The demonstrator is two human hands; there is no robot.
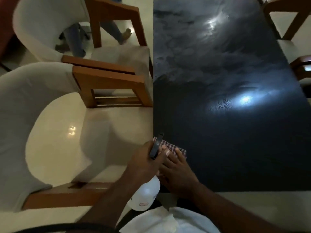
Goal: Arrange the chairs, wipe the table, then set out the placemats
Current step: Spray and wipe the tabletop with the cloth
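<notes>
A dark, glossy table [235,132] fills the right half of the head view, with smeared wet streaks on its far part. My left hand [143,163] grips the black trigger head of a white spray bottle [146,195] at the table's near left corner. My right hand [178,174] lies flat on a folded checked cloth [170,147] that rests on that same corner. Two wooden chairs with pale cushions stand along the table's left side, one near [50,132] and one far [104,52].
More wooden chairs [289,17] show at the table's right edge. Another person's legs and bare foot [124,34] stand on the shiny cream floor [58,132] behind the far left chair. White fabric [168,221] lies at the bottom, below my arms.
</notes>
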